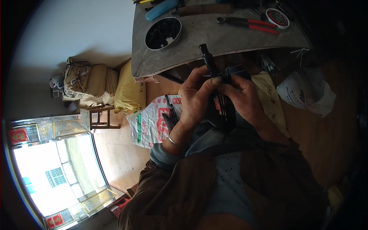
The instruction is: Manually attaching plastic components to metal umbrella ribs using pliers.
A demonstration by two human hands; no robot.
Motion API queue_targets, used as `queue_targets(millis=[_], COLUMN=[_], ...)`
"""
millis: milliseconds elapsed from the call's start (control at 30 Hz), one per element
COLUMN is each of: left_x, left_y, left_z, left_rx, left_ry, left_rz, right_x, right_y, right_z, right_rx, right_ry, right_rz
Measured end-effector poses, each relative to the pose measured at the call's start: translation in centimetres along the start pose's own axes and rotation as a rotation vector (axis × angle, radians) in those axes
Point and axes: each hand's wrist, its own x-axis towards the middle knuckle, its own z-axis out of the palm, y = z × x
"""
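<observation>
A grey table [199,41] with a worn edge stands in front of the person. On it sit a bowl [147,40] of small black pieces, pliers [264,27] with red handles, a white dish [270,13] of small bits and a blue object [161,10]. The floor [117,163] is wood-toned. To the left, brown sacks [96,81] and a yellow sack [129,90] lean near the wall [96,30], with a wooden stool [100,125] just in front and a bright glazed opening [40,165] beyond. A printed plastic sheet [147,128] lies on the floor, bearing dark rods [171,119]; a white bag [297,91] is at the right.

The black part [208,59] is between the two hands, over the lap, tilted, its narrow end toward the table.

The left hand [194,96] is closed, thumb and forefinger pinching the black part. The right hand [247,99] is partly curled, fingertips together beside it; exactly what they grip, I cannot tell.
</observation>
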Motion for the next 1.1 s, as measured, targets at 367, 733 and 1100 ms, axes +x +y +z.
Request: queue_targets(millis=[367,733,1100], left_x=[-0.2,-0.3,0.2], left_y=[0.0,-0.5,-1.4], left_z=[-0.5,-0.5,-0.7], left_rx=[0.041,-0.097,-0.323], left_ry=[-0.031,-0.170,-0.092], left_rz=[0.015,-0.059,-0.091], right_x=[0.9,1.2,1.1], right_y=[-0.6,-2.1,-1.3], right_z=[-1.4,-2.2,-1.6], right_rx=[0.144,0.111,0.032], right_ry=[-0.217,-0.305,-0.214], right_rz=[0.233,0.266,0.146])
